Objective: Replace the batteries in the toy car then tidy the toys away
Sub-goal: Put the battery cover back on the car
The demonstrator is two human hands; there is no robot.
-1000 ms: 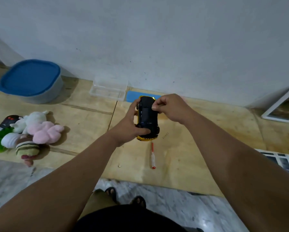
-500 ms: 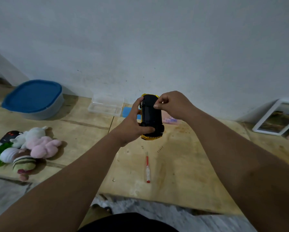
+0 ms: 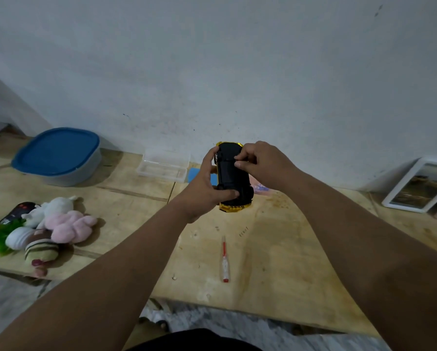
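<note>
A yellow toy car (image 3: 231,183) is held upside down in the air, its black underside facing me. My left hand (image 3: 202,191) grips it from the left, thumb across the lower part. My right hand (image 3: 260,162) reaches in from the right, with fingertips and thumb pinching at the upper part of the underside. A small red-and-clear screwdriver (image 3: 224,259) lies on the plywood board (image 3: 275,262) below the car. Whether batteries are in the car is hidden.
A grey tub with a blue lid (image 3: 57,155) stands at the back left. A clear plastic box (image 3: 164,165) sits by the wall. Plush toys (image 3: 55,229) and a black item (image 3: 17,211) lie at the left. Framed pictures (image 3: 420,186) lean at the right.
The view has tilted upward, so the car and both hands sit lower in the frame relative to the wall. My hands keep hold of the car; the right fingers shifted slightly on its underside.
</note>
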